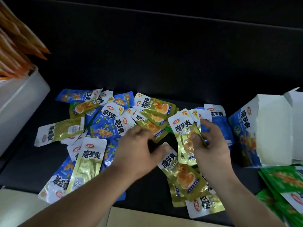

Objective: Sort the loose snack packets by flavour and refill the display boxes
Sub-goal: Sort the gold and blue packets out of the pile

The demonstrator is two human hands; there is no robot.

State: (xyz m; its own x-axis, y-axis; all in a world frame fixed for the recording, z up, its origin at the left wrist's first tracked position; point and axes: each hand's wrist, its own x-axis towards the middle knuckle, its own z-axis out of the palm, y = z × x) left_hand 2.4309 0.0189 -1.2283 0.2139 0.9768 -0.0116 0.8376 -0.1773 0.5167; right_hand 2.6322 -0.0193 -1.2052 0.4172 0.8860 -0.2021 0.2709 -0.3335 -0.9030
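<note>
1. The right hand (211, 145) holds a fan of gold packets (185, 133) upright, thumb across their fronts and fingers curled behind them, above the right half of the desk (164, 63).
2. The left hand (139, 149) reaches palm-down over the middle of the heap, its fingertips on or just over a gold packet (155, 126). The hand is blurred, so I cannot tell whether it grips that packet or only touches it.
3. The loose packets – blue (105, 126) and gold mixed, many overlapping – lie spread from the left half of the desk to its middle, reaching down to the near edge.
4. More gold packets (182, 176) lie flat under and between the two wrists, close to the near edge.
5. A few blue packets (218, 122) lie behind the right hand, just beside the blue display box (244, 133).
6. That box stands at the right edge of the desk, its white flaps (273, 128) folded open.
7. Green packets (283, 179) are stacked at the near right corner, just in front of the blue box.
8. At the far left a white tub (21, 102) holds orange packets (14, 46) – they stand on end and lean out over its rim.
</note>
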